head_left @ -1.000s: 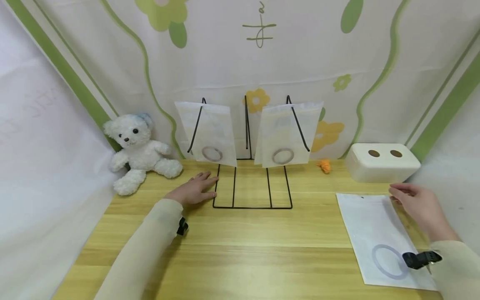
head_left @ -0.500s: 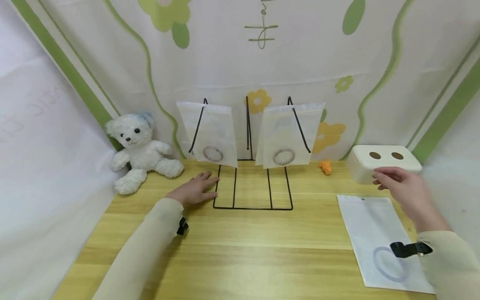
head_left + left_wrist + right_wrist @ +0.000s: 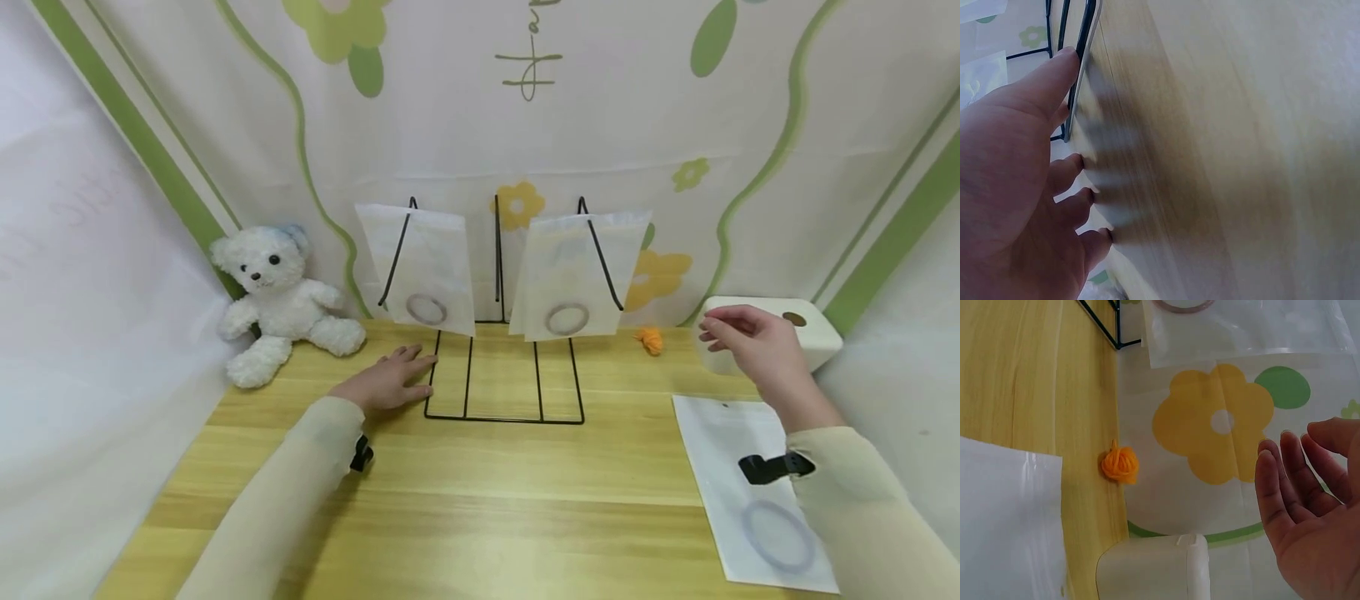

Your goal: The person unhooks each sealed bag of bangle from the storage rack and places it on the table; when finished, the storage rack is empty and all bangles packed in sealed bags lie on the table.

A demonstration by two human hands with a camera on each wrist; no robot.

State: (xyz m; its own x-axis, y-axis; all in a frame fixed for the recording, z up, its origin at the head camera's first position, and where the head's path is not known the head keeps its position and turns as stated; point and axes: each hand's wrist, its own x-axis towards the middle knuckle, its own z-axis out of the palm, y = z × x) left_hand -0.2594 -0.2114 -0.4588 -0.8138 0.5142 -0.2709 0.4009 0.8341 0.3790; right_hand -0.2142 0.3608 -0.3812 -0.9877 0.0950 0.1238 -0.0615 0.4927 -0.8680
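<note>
My left hand (image 3: 384,383) rests on the table with fingers spread, touching the left side of a black wire rack's base (image 3: 504,420). On the rack's left hook hangs a clear-and-white bag with a ring (image 3: 442,267); more such bags (image 3: 558,271) hang on the right hook, while the middle hook is bare. My right hand (image 3: 768,354) hovers in front of the white box, fingers loosely bent and nothing between them, as the right wrist view also shows. Under my right forearm, a larger white bag with a pale purple ring (image 3: 716,467) lies flat on the table.
At the back right stands a white box with round holes (image 3: 821,337). A small orange yarn bundle (image 3: 650,340) lies between it and the rack. A white teddy bear (image 3: 281,304) sits at the back left, against the fabric backdrop (image 3: 450,125).
My right hand has lifted from the top edge of the flat bag and moved left and up, carrying nothing. The left hand stays put at the rack base.
</note>
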